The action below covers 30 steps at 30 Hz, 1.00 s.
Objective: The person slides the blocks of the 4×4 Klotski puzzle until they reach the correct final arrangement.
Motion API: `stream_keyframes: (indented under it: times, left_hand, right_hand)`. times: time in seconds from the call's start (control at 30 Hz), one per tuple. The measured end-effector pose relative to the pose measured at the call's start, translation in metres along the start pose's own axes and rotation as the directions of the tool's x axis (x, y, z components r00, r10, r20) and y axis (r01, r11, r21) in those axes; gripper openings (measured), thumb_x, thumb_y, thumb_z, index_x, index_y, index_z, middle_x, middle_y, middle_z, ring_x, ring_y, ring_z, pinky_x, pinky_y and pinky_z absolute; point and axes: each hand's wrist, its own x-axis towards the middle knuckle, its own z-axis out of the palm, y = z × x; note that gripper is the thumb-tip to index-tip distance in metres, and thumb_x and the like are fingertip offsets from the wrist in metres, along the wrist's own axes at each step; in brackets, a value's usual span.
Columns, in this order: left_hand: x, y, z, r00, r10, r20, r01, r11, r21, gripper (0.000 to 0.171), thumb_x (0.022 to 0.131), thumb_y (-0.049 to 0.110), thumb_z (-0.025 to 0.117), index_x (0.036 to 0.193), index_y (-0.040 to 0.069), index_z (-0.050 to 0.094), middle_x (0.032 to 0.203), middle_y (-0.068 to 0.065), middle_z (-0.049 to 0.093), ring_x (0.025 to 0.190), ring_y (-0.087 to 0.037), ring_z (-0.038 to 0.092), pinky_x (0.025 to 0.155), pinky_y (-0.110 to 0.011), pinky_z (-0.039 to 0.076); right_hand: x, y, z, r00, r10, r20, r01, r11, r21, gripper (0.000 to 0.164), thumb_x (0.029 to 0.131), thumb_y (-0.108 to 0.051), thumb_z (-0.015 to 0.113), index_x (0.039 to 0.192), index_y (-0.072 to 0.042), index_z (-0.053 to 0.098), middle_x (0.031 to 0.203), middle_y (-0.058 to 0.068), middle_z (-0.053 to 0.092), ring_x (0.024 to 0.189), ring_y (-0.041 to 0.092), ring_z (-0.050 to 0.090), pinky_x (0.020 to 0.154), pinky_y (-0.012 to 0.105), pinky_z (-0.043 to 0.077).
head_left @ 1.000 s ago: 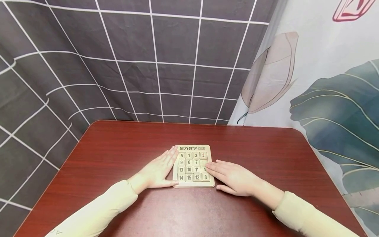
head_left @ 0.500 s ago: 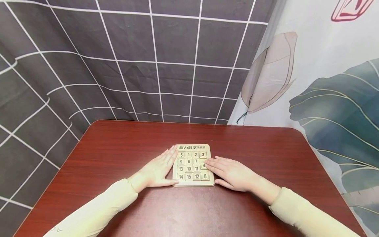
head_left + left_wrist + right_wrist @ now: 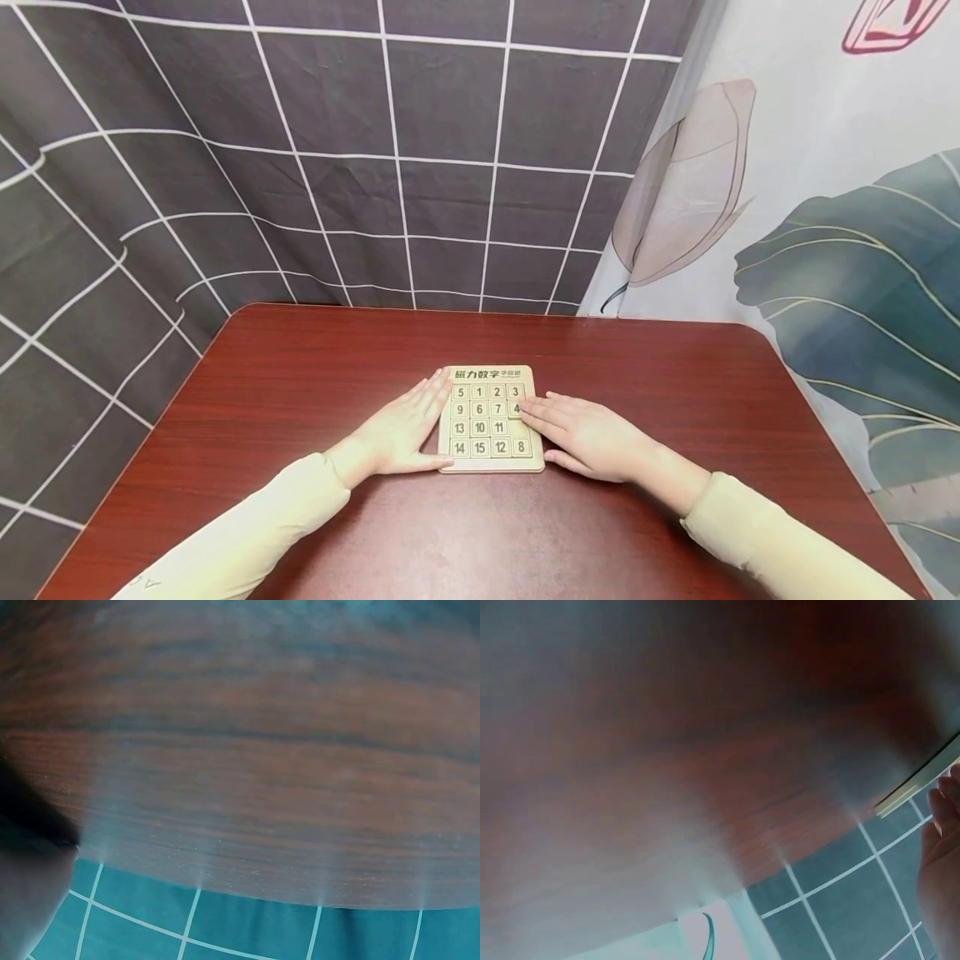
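Observation:
A pale wooden sliding number puzzle [image 3: 491,468] lies flat on the table in the head view, with Chinese lettering along its top. Along the puzzle's left edge rests my left hand [image 3: 393,433], fingers extended and thumb at the lower left corner. My right hand [image 3: 592,440] reaches in from the right, its straight fingertips touching the number 4 tile [image 3: 514,408] and partly covering it. Tile 4 sits under tile 3 [image 3: 515,391] in the right column. Below it is a vacant slot [image 3: 519,428], above tile 8 [image 3: 521,447]. The right wrist view catches the puzzle's edge [image 3: 915,787] beside the fingers.
The reddish-brown wooden table [image 3: 337,350] extends around the puzzle on all sides. Behind it hangs a dark grid-patterned curtain [image 3: 450,200], and to the right a white curtain [image 3: 795,133] printed with leaves.
Tile 4 has slid up from the third row to the second, leaving the vacant slot beneath it. My right hand moved slightly upward with it; the left hand stayed in place.

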Motion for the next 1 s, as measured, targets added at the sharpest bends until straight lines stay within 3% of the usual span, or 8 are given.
stream_keyframes:
  times: [0.33, 0.53, 1.0]
  left_hand:
    - [0.001, 0.0, -0.001, 1.0, 0.001, -0.002, -0.001, 1.0, 0.002, 0.112, 0.095, 0.065, 0.064, 0.164, -0.013, 0.02, 0.174, -0.031, 0.014, 0.164, -0.041, 0.02, 0.135, -0.048, 0.026]
    - [0.0, 0.0, -0.001, 1.0, 0.005, -0.002, -0.005, 1.0, -0.005, 0.112, 0.095, 0.064, 0.064, 0.164, -0.013, 0.021, 0.175, -0.031, 0.014, 0.164, -0.042, 0.019, 0.135, -0.048, 0.026]
    - [0.0, 0.001, -0.003, 1.0, 0.001, 0.011, -0.001, 1.0, -0.005, 0.112, 0.095, 0.065, 0.063, 0.164, -0.012, 0.019, 0.175, -0.03, 0.012, 0.165, -0.041, 0.018, 0.135, -0.048, 0.025]
  right_hand:
    - [-0.017, -0.021, -0.002, 0.992, -0.117, -0.044, 0.116, 0.993, -0.022, 0.06, 0.101, -0.038, 0.068, 0.149, -0.004, 0.059, 0.154, 0.009, 0.061, 0.144, 0.02, 0.058, 0.118, 0.042, 0.049]
    - [-0.014, -0.019, -0.002, 0.995, -0.096, -0.026, 0.095, 0.995, -0.032, 0.061, 0.099, -0.038, 0.07, 0.149, -0.004, 0.059, 0.155, 0.009, 0.06, 0.145, 0.02, 0.058, 0.118, 0.042, 0.049]
    - [-0.004, -0.01, 0.001, 0.997, -0.068, -0.033, 0.066, 0.996, -0.054, 0.057, 0.106, -0.041, 0.06, 0.147, -0.003, 0.06, 0.154, 0.011, 0.061, 0.144, 0.023, 0.058, 0.121, 0.043, 0.047]
